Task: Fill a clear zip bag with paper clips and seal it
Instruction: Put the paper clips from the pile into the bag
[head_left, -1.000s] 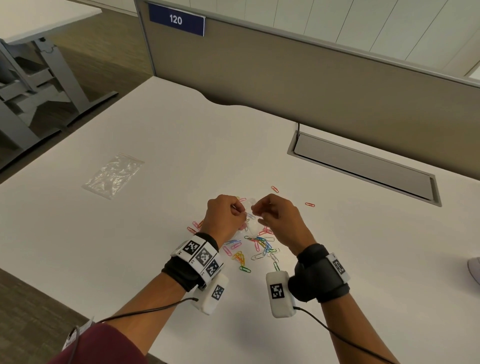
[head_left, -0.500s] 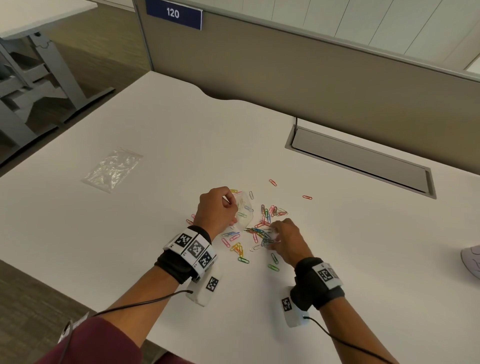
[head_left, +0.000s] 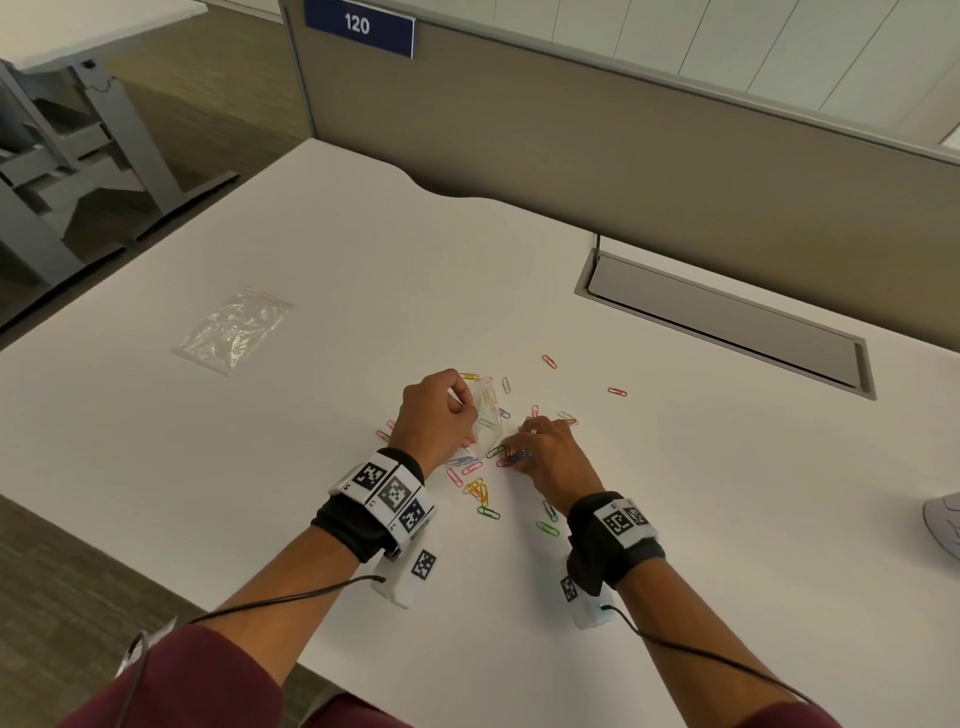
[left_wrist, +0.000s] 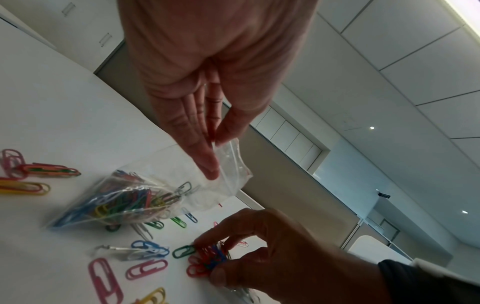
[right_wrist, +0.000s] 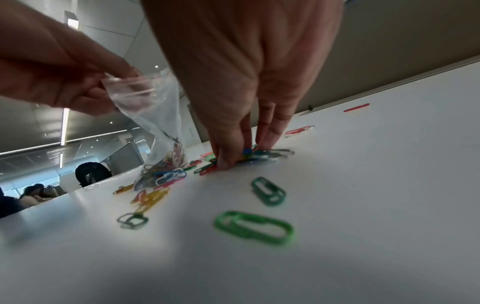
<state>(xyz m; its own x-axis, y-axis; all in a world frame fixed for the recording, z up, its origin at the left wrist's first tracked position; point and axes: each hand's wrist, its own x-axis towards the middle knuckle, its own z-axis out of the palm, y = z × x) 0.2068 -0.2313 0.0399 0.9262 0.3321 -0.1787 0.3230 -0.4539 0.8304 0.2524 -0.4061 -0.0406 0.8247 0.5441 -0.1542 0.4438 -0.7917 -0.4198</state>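
My left hand (head_left: 439, 413) pinches the top edge of a small clear zip bag (head_left: 487, 415) between thumb and fingers, and the bag (left_wrist: 145, 193) hangs down to the white table with several coloured paper clips inside. Just right of it, my right hand (head_left: 540, 452) reaches down onto the table, its fingertips (right_wrist: 233, 158) gathered round a small bunch of red, blue and green clips (left_wrist: 207, 261). More loose clips (head_left: 478, 491) lie scattered around both hands, among them two green ones (right_wrist: 254, 227) near my right wrist.
A second clear bag (head_left: 234, 330) lies flat at the left of the table (head_left: 727, 519). A grey cable tray (head_left: 727, 322) is set into the far right, below a beige partition (head_left: 623, 156). A white object (head_left: 943, 525) sits at the right edge.
My right hand left the bag's mouth, dropped to the table and closed its fingers on a bunch of clips. The left hand lowered the bag slightly while still holding it.
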